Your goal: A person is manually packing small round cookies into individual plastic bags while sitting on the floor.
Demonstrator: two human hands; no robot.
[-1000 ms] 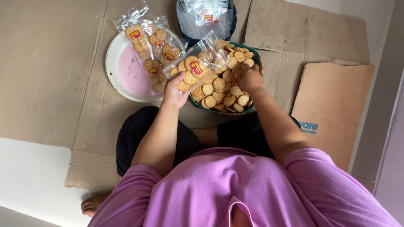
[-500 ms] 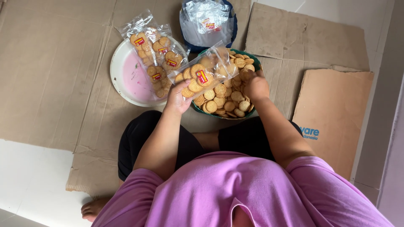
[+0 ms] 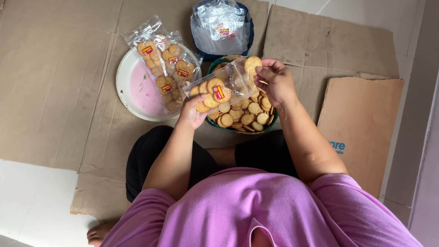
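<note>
Golden-brown biscuits (image 3: 249, 120) in a dark green bowl (image 3: 242, 130), clear bag (image 3: 219, 89) with red-yellow label, pink-centred white plate (image 3: 125, 87).

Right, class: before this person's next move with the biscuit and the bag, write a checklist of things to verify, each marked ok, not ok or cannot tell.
1. Left hand has a grip on the clear plastic bag of round biscuits: ok.
2. Right hand holds a round golden biscuit at the bag's end: ok.
3. Bag mouth open wide enough for the biscuit: cannot tell.
4. Green bowl of loose biscuits sits directly under the hands: ok.
5. White round plate has bare space beside the filled bags: ok.
6. Blue tub of empty clear bags lies beyond the bowl, within view: ok.
</note>
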